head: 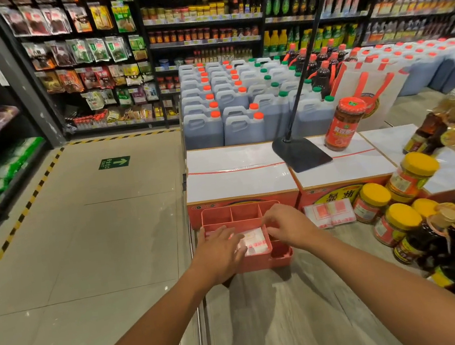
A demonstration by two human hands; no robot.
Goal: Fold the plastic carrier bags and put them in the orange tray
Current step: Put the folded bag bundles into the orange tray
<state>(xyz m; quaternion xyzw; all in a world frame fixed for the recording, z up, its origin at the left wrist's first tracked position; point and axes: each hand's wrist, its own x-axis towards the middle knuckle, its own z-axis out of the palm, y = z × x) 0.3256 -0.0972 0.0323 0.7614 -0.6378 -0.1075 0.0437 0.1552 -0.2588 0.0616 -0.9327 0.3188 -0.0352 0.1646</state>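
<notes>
An orange tray (244, 218) with several compartments stands on the wooden counter against a red carton. A folded white carrier bag with red print (255, 241) lies in its large front compartment. My left hand (219, 251) lies over the bag's left side, fingers fairly straight and pressing on it. My right hand (289, 223) is at the bag's right edge, fingers curled down over the tray's divider; whether they pinch the bag is hidden. Two more folded bags (330, 213) lie flat on the counter to the right of the tray.
Yellow-lidded jars (397, 224) and dark bottles crowd the counter's right side. Sealed red cartons (239, 179) sit behind the tray, with a black sign base (301, 153) and a red jar (343, 123) on top. Jugs stand beyond. The shop floor drops off left of the counter edge (201, 307).
</notes>
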